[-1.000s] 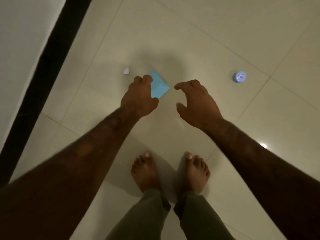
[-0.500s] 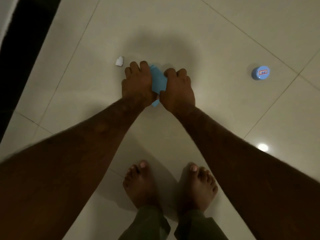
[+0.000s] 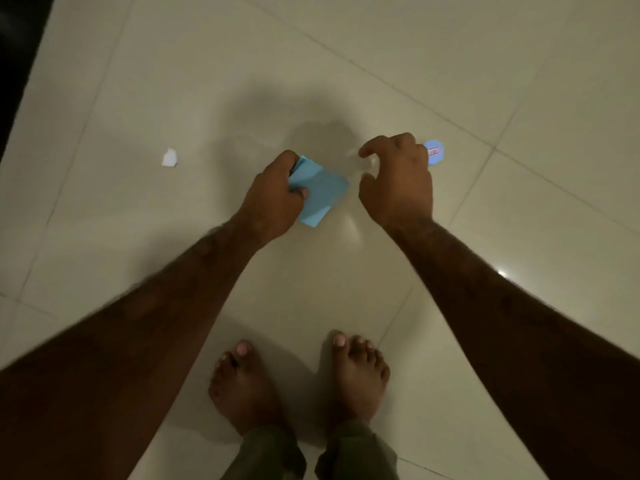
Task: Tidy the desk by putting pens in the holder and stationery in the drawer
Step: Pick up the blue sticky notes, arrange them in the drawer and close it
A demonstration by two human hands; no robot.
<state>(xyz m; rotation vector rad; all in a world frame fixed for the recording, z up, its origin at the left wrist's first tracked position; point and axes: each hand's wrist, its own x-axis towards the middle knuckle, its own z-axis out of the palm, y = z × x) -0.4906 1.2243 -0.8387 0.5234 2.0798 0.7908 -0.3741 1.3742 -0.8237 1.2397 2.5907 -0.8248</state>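
- The floor (image 3: 346, 71) is pale glossy tile with thin grout lines; a dark strip (image 3: 17, 46) runs along its far-left edge.
- Two bare arms reach down and away from the camera, the left arm (image 3: 138, 323) from the near left and the right arm (image 3: 502, 306) from the near right.
- Two bare feet (image 3: 242, 386) stand side by side on the tile at near centre, with olive trouser cuffs (image 3: 270, 455) above them.
- Of the hands, the left hand (image 3: 273, 199) has its fingers curled round the left end of a blue pad (image 3: 322, 192), thumb on top.
- The right hand (image 3: 398, 181) is just right of the pad and apart from it, fingers loosely bent, thumb and forefinger spread, holding nothing.
- The pad is a light blue square, tilted, its free corner pointing right; I cannot tell whether it touches the floor.
- A small blue disc (image 3: 434, 152) with a red-edged label lies on the floor, partly hidden behind the right hand.
- A small white scrap (image 3: 169, 158) lies on the floor, well left of the left hand.
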